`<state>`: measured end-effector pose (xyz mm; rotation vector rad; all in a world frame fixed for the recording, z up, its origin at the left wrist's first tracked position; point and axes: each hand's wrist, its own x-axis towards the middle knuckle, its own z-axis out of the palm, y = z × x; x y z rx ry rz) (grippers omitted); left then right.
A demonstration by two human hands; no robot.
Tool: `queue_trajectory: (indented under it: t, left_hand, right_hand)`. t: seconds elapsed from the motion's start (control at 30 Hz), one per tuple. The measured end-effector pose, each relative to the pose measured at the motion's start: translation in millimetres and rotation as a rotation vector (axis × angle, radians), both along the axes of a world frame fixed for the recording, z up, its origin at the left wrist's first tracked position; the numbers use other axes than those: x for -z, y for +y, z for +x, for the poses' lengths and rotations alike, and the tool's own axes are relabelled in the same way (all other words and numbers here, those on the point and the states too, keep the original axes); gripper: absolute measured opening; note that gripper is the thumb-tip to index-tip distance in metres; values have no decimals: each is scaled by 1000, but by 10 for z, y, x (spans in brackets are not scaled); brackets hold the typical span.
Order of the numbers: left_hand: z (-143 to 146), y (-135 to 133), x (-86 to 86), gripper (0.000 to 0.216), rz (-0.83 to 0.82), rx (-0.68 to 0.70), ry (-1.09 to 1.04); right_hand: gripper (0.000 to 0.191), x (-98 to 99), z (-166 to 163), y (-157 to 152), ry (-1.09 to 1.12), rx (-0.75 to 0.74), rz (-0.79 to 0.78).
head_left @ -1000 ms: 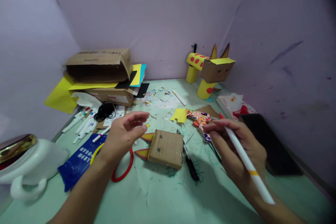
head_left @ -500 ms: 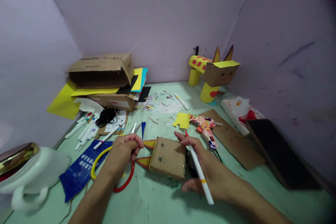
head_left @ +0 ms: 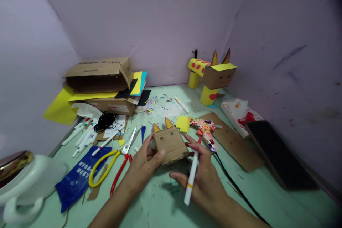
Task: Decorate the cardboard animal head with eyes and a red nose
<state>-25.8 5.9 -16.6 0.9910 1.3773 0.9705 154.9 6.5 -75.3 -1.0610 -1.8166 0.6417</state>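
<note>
A small cardboard box head with two drawn eyes and pointed orange-yellow ears is tilted over the table's middle. My left hand grips its left side, thumb on the front face. At the box's right side is my right hand, with a white marker held between its fingers, red tip up and an orange band near the lower end. Whether the right fingers touch the box I cannot tell. Scissors with a yellow and a red handle lie left of my left hand.
A patterned glue gun with a black cord lies right of a yellow paper piece. Farther back stands a yellow spotted cardboard animal. Cardboard boxes, markers and a white mug are leftward; a dark tablet-like slab lies right.
The box head has turned from ears pointing left to ears pointing up and away. My left hand has moved right onto it, uncovering the scissors. The marker stays in my right hand.
</note>
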Motion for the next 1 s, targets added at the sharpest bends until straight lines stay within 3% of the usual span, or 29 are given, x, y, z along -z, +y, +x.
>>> queue_trajectory:
  t: [0.1,0.33,0.57,0.67,0.83,1.0]
  left_hand:
    - [49,-11,26,90,37,-33,-53]
    - [64,-4,101,88,85,-118,-156]
    - [108,2,180,101,79,-197,-235]
    - [149,2,197,108,64,-290,-303]
    - [191,59,388,97,14,-323,-381]
    - [175,135,543,93,-2,-366,-365]
  right_hand:
    - [62,-26,23,2,71,-83,-54]
    - [43,-131,103,60,237,-170,-264]
    - [29,-220,145,131,346,-254,-337]
    - [22,-278,179,126,370,-159,-315]
    - [38,-317,329,174,543,75,-205]
    - [39,-602,322,217,599,90,-275]
